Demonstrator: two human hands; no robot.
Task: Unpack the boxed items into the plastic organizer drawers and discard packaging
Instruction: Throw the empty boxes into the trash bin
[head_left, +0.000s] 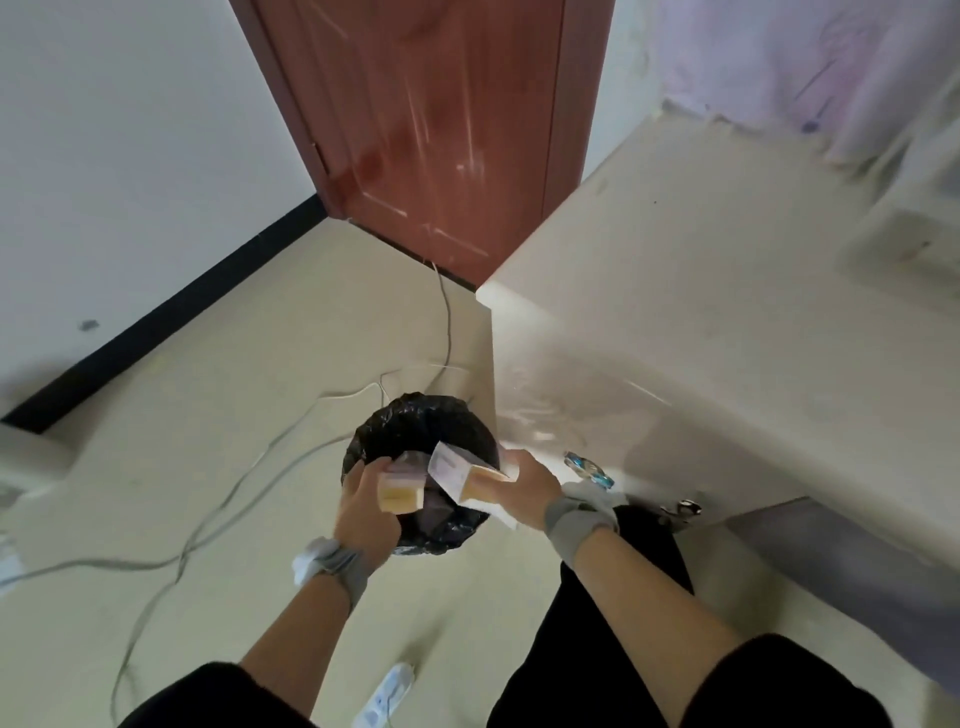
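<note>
Two small cartons hang over the open mouth of a bin lined with a black bag (457, 535), which stands on the floor against the corner of the pale desk (701, 332). The left hand (366, 512) grips a yellowish box (400, 493) from its outer side, fingers curled round it; the print on it is too blurred to read. The right hand (530, 480) clamps a white and yellow carton (467, 475), tilted with one flap sticking up toward the bin's middle. Both forearms reach forward and down, each wrist wrapped in a grey band. The bin's contents are dark and unclear. Motion blur smears the desk top and the things at its far right. A white cable (218, 499) trails across the floor by the brown door (431, 130).
</note>
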